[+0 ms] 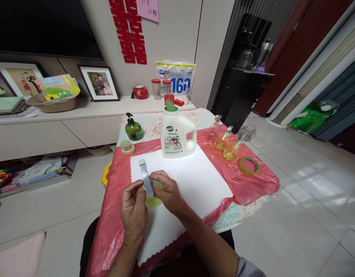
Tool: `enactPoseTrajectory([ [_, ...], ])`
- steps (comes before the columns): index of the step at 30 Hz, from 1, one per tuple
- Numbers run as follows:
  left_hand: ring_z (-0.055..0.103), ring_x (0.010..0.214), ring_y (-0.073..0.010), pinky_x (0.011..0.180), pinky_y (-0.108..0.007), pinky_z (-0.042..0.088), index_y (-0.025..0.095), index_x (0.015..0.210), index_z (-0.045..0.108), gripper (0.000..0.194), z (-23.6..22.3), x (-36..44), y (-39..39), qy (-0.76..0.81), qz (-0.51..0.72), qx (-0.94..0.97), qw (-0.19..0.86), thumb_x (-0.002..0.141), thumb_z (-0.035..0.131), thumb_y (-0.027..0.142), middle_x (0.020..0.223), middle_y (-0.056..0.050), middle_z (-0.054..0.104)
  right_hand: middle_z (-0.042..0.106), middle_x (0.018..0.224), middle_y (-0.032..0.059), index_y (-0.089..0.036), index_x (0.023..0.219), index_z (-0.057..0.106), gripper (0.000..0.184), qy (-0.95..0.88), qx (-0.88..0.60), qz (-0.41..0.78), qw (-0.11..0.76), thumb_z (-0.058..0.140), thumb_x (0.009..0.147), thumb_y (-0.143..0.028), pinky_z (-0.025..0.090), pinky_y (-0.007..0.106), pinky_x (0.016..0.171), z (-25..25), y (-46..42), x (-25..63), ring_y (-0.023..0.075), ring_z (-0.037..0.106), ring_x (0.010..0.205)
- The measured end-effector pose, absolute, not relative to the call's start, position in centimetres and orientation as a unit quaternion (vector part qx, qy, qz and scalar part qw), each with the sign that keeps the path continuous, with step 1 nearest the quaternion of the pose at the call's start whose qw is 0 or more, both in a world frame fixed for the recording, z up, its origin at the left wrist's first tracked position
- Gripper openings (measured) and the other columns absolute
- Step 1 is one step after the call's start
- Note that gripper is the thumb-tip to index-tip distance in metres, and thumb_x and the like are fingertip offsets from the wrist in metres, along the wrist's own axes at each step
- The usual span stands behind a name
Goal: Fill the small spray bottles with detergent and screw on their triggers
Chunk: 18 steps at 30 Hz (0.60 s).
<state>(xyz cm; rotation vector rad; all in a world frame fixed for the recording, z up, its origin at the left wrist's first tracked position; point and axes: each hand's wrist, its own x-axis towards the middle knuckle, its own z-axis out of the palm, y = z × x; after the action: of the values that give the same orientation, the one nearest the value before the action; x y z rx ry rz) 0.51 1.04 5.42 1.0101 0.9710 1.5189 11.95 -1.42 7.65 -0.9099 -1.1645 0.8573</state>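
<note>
Over the near part of a white mat [194, 181], my two hands hold a small clear bottle of yellow-green liquid [153, 200]. My left hand [134, 211] pinches its grey-white spray head [145, 177], which sticks up above the fingers. My right hand [167, 192] is wrapped round the bottle's body. A large white detergent jug [176, 132] with a green spout stands at the mat's far edge, beyond both hands.
A red plastic sheet [252, 181] covers the small table. On it are a green pump bottle [133, 129], a loose cap [127, 147], small bottles of yellow liquid [228, 144] and a tape roll [249, 165]. A low cabinet with framed photos [99, 83] stands behind.
</note>
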Motion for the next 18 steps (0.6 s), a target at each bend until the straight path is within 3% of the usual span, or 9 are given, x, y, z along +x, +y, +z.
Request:
enactPoseTrajectory([
  [6, 0.065, 0.092, -0.0179, 0.088, -0.032, 0.051, 0.022, 0.098, 0.066, 0.035, 5.62, 0.22, 0.86, 0.390, 0.611, 0.444, 0.527, 0.077, 0.075, 0.049, 0.099, -0.002, 0.069, 0.060, 0.107, 0.0058, -0.020, 0.106, 0.070, 0.041, -0.495, -0.428, 0.368, 0.661, 0.075, 0.080, -0.051, 0.046, 0.033, 0.100, 7.93, -1.56, 11.52, 0.0181, 0.059, 0.104],
  [12, 0.064, 0.093, -0.0167, 0.086, -0.029, 0.050, 0.021, 0.098, 0.067, 0.040, 5.21, 0.24, 1.25, 0.377, 0.623, 0.436, 0.528, 0.072, 0.081, 0.049, 0.098, -0.001, 0.069, 0.056, 0.110, 0.0068, -0.021, 0.113, 0.070, 0.043, -0.542, -0.432, 0.369, 0.619, 0.070, 0.084, -0.053, 0.045, 0.032, 0.103, 8.33, -1.51, 12.10, 0.0178, 0.056, 0.109],
  [18, 0.064, 0.087, -0.0137, 0.083, -0.025, 0.049, 0.022, 0.093, 0.068, 0.037, 5.42, 0.57, 1.24, 0.374, 0.642, 0.422, 0.520, 0.070, 0.084, 0.046, 0.093, 0.002, 0.070, 0.055, 0.105, 0.0062, -0.020, 0.106, 0.070, 0.039, -0.555, -0.429, 0.348, 0.622, 0.070, 0.085, -0.052, 0.045, 0.030, 0.098, 8.40, -1.16, 12.07, 0.0169, 0.056, 0.104],
])
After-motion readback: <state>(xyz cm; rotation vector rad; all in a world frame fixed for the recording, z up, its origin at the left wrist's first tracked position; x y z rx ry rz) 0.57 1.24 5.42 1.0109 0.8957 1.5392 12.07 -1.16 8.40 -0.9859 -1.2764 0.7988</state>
